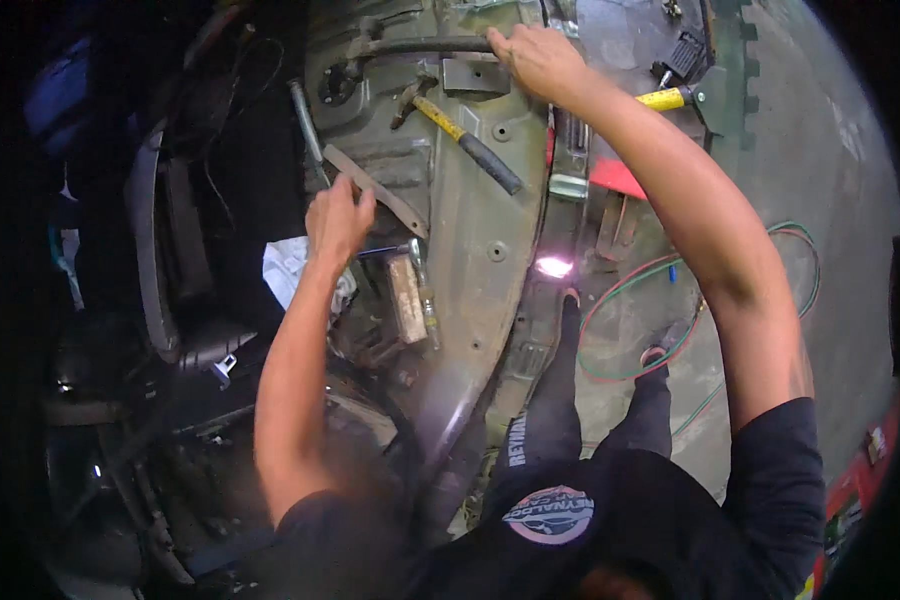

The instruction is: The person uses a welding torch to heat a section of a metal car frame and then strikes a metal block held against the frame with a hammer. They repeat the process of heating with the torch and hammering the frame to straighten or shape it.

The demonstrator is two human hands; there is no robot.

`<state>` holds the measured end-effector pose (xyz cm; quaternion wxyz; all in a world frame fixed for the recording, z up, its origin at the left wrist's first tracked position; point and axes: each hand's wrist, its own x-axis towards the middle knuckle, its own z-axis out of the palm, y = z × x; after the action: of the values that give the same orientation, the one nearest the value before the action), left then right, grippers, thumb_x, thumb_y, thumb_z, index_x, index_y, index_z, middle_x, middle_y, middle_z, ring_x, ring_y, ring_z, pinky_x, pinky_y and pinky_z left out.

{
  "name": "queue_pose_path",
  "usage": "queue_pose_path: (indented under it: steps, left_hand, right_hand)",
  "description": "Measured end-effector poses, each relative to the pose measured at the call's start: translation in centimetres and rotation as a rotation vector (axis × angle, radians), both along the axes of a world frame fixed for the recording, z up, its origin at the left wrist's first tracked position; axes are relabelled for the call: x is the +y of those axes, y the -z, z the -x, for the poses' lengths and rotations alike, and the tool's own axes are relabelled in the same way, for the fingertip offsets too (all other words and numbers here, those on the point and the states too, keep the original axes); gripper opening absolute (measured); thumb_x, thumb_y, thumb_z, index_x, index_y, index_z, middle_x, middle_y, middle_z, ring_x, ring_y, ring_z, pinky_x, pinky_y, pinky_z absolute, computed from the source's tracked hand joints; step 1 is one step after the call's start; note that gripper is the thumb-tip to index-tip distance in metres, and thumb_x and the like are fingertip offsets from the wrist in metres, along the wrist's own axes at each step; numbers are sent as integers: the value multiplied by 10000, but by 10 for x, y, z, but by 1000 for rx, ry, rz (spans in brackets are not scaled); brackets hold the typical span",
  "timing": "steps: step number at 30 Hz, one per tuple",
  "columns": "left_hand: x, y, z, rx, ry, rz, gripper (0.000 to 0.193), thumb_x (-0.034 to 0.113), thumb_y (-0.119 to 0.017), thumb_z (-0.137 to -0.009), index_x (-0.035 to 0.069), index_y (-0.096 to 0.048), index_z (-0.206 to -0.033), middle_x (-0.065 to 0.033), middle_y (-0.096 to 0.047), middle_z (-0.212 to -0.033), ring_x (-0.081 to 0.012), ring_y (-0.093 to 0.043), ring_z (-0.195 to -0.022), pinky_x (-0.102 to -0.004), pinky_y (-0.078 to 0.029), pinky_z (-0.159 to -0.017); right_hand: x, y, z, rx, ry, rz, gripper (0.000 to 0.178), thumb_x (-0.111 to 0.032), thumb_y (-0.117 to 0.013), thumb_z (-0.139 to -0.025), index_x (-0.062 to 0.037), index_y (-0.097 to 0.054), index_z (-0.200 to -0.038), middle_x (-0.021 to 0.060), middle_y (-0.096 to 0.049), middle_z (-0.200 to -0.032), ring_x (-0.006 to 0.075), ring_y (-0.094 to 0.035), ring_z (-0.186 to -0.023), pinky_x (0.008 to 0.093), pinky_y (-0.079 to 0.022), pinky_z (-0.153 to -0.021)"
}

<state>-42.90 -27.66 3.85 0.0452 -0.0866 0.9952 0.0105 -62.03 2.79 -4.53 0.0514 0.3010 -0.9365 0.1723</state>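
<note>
My right hand point(538, 62) is closed around the end of a dark-handled hammer point(430, 45), whose head lies to the left over the far part of a grey-green car body panel point(475, 290). Lower and to the left, my left hand point(340, 222) has its fingers closed at the near end of a slim metal bar point(306, 120). A curved flat strip point(380, 192) runs beside those fingers; whether they touch it I cannot tell. Between my hands, a second hammer point(465, 143) with a yellow and black handle rests on the panel.
Near my left forearm are a wooden block point(406, 298), a ratchet point(417, 256) and a white cloth point(288, 270). Right of the panel are a red piece point(618, 178), a yellow handle point(664, 99) and a bright light point(554, 267). Green and red hoses point(582, 345) loop across the floor.
</note>
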Motion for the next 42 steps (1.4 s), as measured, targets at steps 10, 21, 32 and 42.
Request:
queue_pose_path:
  steps: [10, 21, 32, 42]
  left_hand:
    - [3, 15, -148, -661, -126, -430, 643, 494, -712, -898, -71, -565, -1166, -267, -700, -1073, -396, -690, -1017, -469, -532, -887]
    - [55, -73, -113, -422, 85, -337, 616, 237, -556, -1027, -36, -345, -1538, -211, -581, -1356, -284, -564, -1231, -366, -410, -1069]
    - [265, -26, -181, -568, 607, 169, 521, 182, -796, -768, 51, -574, -1221, -209, -611, -1059, -454, -640, -962, -505, -534, -796]
    - [275, 14, -148, -538, 711, 449, 415, 192, -754, -817, 30, -602, -1168, -214, -662, -977, -456, -662, -878, -529, -532, -762]
  right_hand:
    - [39, -38, -98, -433, 81, 405, 406, -337, -712, -797, 22, -673, -983, 242, -698, -900, 417, -694, -885, 476, -554, -755]
    - [245, -23, -377, -862, 543, 1083, 366, -207, -650, -883, 12, -572, -1166, 53, -526, -783, 136, -494, -717, 330, -437, -669]
    - [260, 46, -593, -1331, 778, 1348, 245, -97, -632, -905, -13, -542, -1117, 15, -506, -675, 103, -499, -488, 313, -409, -454]
    - [167, 75, -580, -1086, 615, 1523, 345, -139, -668, -876, 26, -498, -1127, 173, -545, -674, 242, -601, -629, 415, -465, -615]
